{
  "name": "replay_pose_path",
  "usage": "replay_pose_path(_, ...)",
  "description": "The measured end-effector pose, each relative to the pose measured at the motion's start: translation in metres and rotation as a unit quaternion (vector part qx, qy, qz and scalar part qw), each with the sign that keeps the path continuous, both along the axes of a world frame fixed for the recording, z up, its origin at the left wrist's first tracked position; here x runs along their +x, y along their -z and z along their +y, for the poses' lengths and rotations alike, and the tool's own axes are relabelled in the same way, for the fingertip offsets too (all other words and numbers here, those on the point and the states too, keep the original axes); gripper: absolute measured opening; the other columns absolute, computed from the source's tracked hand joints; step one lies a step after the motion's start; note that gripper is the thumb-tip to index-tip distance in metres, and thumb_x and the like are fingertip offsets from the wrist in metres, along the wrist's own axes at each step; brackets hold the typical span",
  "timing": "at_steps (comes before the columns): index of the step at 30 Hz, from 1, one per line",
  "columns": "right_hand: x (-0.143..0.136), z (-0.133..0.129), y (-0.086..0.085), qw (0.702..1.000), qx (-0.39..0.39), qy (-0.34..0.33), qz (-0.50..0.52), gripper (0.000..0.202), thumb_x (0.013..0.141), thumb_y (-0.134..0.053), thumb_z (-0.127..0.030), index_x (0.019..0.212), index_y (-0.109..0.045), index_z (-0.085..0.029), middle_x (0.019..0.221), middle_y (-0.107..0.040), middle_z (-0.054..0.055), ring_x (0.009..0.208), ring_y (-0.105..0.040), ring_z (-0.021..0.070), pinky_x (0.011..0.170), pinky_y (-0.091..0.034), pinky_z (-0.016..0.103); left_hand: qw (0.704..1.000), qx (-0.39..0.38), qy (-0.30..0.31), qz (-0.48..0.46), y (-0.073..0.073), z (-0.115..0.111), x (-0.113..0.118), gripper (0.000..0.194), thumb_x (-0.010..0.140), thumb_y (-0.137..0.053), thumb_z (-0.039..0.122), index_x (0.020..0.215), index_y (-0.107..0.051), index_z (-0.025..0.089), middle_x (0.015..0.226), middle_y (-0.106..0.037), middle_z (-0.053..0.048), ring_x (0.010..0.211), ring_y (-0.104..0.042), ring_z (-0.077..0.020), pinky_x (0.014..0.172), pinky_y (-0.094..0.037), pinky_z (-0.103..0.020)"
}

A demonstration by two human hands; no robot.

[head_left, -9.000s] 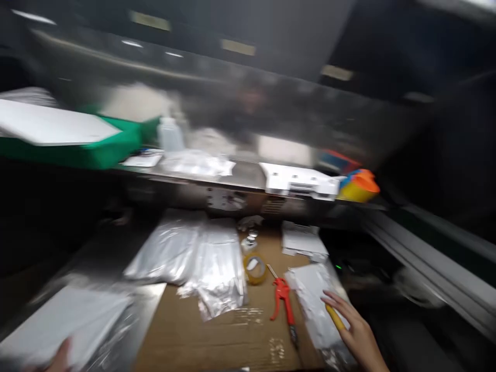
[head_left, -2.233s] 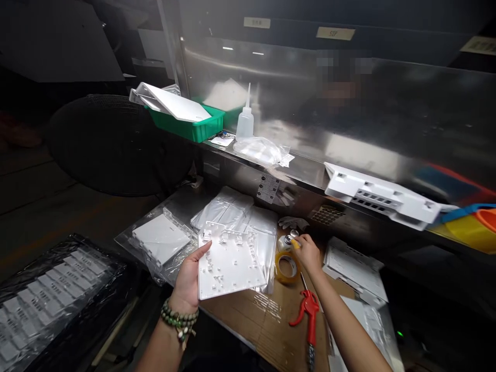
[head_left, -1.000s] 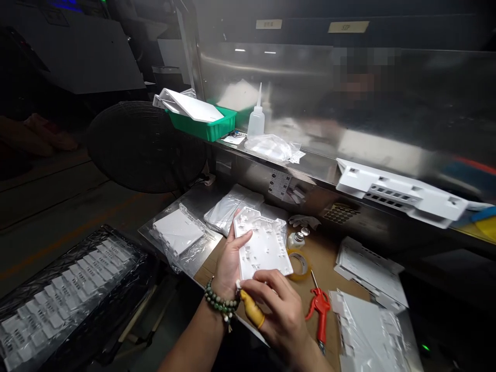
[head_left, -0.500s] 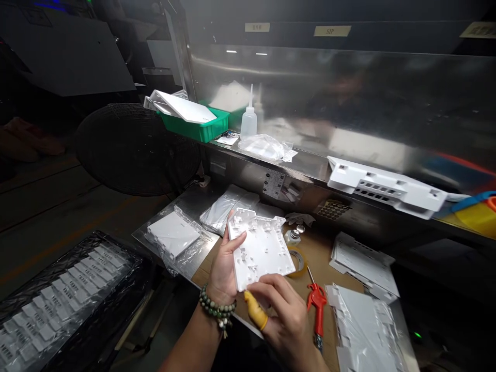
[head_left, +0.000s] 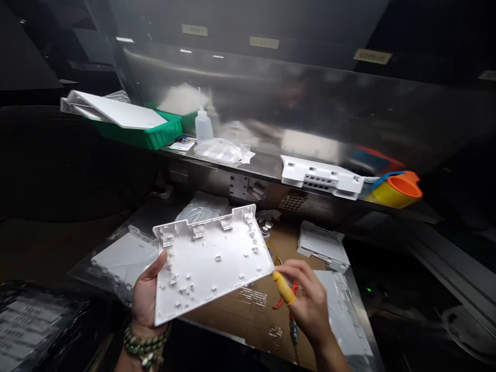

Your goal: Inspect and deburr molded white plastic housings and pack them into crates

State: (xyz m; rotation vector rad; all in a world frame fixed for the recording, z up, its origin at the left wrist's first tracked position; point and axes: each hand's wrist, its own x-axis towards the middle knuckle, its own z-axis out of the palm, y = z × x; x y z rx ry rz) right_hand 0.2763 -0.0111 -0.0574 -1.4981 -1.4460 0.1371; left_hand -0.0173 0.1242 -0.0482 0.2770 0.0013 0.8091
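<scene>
Left fingers [head_left: 156, 264] grip a white panel [head_left: 209, 274] by one edge, right fingers [head_left: 297, 273] its corner, raised over cardboard [head_left: 219, 316]

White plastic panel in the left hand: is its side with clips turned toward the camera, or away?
Toward the camera: moulded clips show across the white plastic panel in the left hand.

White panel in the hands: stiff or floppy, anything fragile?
The white panel is likely stiff: no visible sag between left hand and right hand. Probably light, given its thin edge. Its small raised clips might snap if pushed.
</scene>
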Motion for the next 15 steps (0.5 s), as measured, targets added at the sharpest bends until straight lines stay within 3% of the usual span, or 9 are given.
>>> replay_pose_path(6,-0.008,-0.003,0.003,1.000,-0.011,0.000,-0.026,0.017,0.093,-0.064,-0.016,0.105,-0.071,-0.027,0.097,-0.066,0.005,0.089,-0.063,0.0196,0.073,-0.052,0.031,0.999,0.007,0.022,-0.031,0.005,-0.004,0.004,0.060,0.103,-0.017,0.050,0.154,-0.042,0.032,0.156,-0.050,-0.005,0.151,-0.029,-0.0308,0.125,-0.010,-0.057)
replay_pose_path(9,0.000,-0.003,0.011,0.997,-0.029,-0.028,-0.062,0.017,0.093,-0.064,-0.017,0.105,-0.072,-0.027,0.096,-0.068,0.005,0.089,-0.064,0.0204,0.075,-0.053,0.032,1.000,0.003,0.012,-0.028,0.003,-0.006,0.006,0.059,0.102,-0.021,0.052,0.155,-0.039,0.033,0.155,-0.050,-0.003,0.151,-0.027,-0.0299,0.126,-0.010,-0.054)
replay_pose_path(11,0.009,0.002,0.013,0.997,-0.034,-0.011,-0.073,0.016,0.092,-0.063,-0.017,0.100,-0.073,-0.026,0.093,-0.068,0.004,0.086,-0.064,0.0204,0.073,-0.052,0.032,0.999,0.004,0.023,-0.031,0.005,-0.008,0.004,0.060,0.102,-0.021,0.050,0.156,-0.038,0.032,0.155,-0.050,-0.004,0.151,-0.028,-0.0302,0.126,-0.011,-0.054)
replay_pose_path(15,0.019,0.019,-0.006,0.999,0.002,0.034,-0.006,0.019,0.090,-0.061,-0.013,0.099,-0.073,-0.025,0.094,-0.067,0.004,0.085,-0.063,0.0190,0.073,-0.051,0.030,0.999,0.021,0.020,-0.043,0.012,-0.014,-0.004,0.056,0.103,-0.018,0.041,0.156,-0.035,0.035,0.156,-0.048,-0.001,0.150,-0.030,-0.0301,0.125,-0.012,-0.056)
